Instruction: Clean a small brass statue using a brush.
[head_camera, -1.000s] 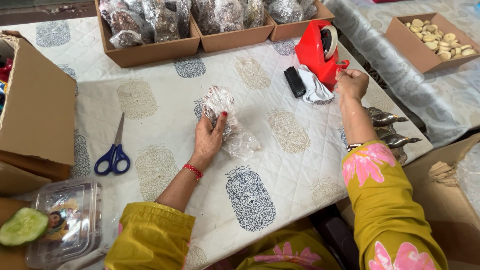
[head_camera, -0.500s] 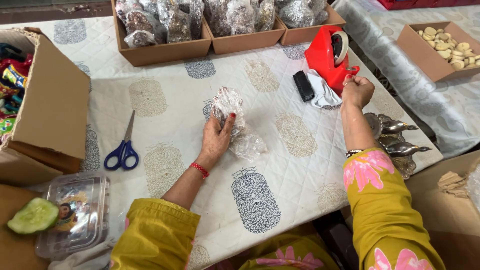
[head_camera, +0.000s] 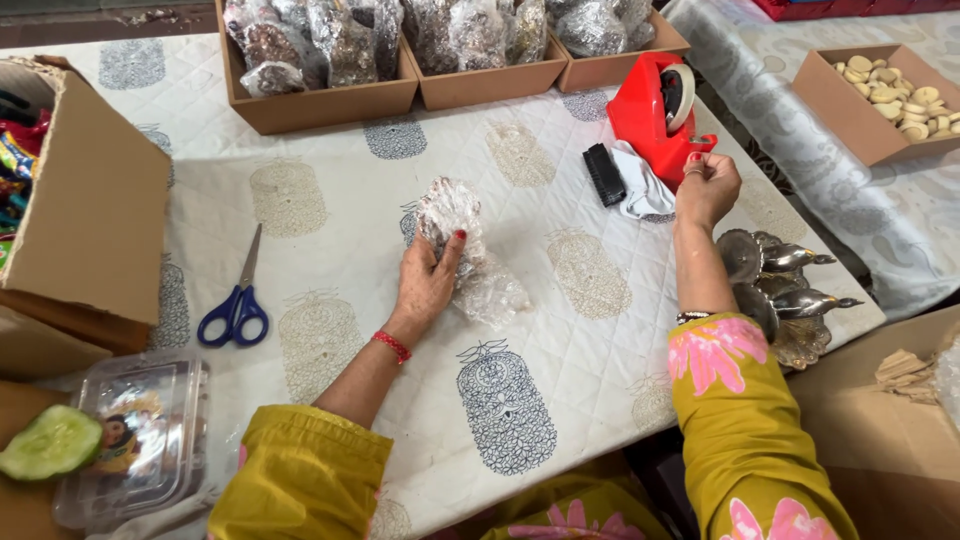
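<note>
Contents of the crinkled clear plastic-wrapped bundle (head_camera: 462, 245) too blurred by film to identify, partly covered by the left hand (head_camera: 425, 285). Row of brown cardboard trays (head_camera: 330, 105) cut off at top edge. Open brown cardboard box (head_camera: 85, 215) cropped at left, insides mostly hidden.

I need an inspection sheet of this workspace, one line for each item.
Surface: white quilted cloth with printed motifs covers the table.
Job's things: clear plastic-wrapped packet; red tape dispenser.
Clutter: blue-handled scissors, black brush, white rag, silver metal pieces, clear plastic tub.
Grippers: left hand holds the packet; right hand closed beside the dispenser.
Cables: nothing seen.
Surroundings: cardboard trays of wrapped packets; open cardboard box.
</note>
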